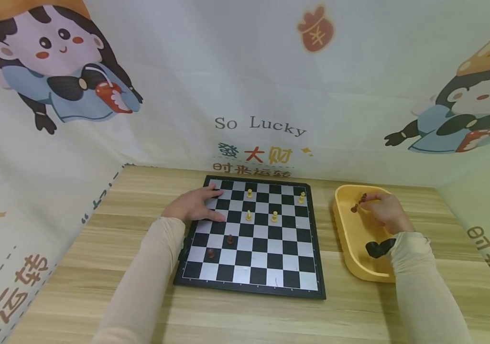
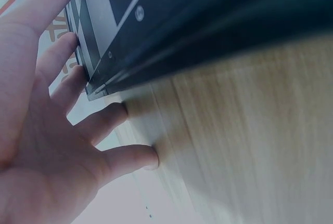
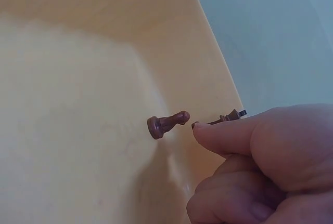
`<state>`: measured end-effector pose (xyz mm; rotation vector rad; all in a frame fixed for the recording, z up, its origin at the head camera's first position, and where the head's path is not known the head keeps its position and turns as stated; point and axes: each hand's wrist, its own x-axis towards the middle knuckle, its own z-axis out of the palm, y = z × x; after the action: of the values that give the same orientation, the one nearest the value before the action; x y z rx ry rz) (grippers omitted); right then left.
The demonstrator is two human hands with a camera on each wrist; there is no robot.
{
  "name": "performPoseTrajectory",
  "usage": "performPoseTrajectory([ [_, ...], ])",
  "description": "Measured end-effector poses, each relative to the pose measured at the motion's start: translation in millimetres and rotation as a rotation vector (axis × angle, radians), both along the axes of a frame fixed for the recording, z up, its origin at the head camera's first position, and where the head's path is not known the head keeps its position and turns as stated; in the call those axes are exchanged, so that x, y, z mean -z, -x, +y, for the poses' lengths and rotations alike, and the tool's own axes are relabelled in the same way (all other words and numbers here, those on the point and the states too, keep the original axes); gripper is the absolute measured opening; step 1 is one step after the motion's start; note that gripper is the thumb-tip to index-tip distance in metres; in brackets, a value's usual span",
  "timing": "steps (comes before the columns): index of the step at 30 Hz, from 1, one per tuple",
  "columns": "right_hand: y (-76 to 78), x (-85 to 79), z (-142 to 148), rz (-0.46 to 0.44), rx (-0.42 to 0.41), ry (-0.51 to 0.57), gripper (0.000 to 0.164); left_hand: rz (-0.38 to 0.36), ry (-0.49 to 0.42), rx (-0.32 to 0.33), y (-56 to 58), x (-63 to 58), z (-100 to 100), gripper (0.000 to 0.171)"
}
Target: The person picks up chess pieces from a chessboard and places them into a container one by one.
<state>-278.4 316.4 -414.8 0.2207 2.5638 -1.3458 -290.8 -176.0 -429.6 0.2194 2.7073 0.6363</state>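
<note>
My left hand (image 1: 195,204) rests with fingers spread at the left edge of a black-and-white chessboard (image 1: 267,260). In the left wrist view, its fingers reach over and beside the board's dark rim (image 2: 156,52). Over the far part of a yellow tray (image 1: 348,248), my right hand (image 1: 384,210) pinches a brown chess king (image 3: 231,116) between thumb and fingers; the fingers partly hide it. A second brown chess piece (image 3: 169,123) with a rounded tip lies tilted in the tray, just past the thumb tip.
On the board stand several pale yellow pieces, among them a rook (image 1: 274,216) and a taller piece (image 1: 301,197) near the far right corner. Two dark brown pieces, one a pawn-like piece (image 1: 211,253), stand at the near left. A printed cloth (image 1: 176,95) hangs behind the wooden table (image 1: 266,320).
</note>
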Motion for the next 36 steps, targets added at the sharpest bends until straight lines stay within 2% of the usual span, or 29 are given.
performPoseTrajectory([
  [7, 1.0, 2.5, 3, -0.012, 0.006, 0.012, 0.043, 0.002, 0.001, 0.002, -0.6, -1.3, 1, 0.094],
  [17, 1.0, 4.8, 6, 0.000, -0.001, -0.035, 0.046, -0.007, 0.008, 0.001, -3.6, -6.3, 4, 0.093],
  [24, -0.8, 2.3, 5, 0.008, -0.002, -0.003, 0.050, -0.009, 0.006, -0.001, -3.7, -3.4, 4, 0.093],
  [36, -0.5, -7.7, 5, 0.036, -0.017, -0.051, 0.050, -0.012, 0.008, -0.012, -2.1, -2.6, 3, 0.094],
])
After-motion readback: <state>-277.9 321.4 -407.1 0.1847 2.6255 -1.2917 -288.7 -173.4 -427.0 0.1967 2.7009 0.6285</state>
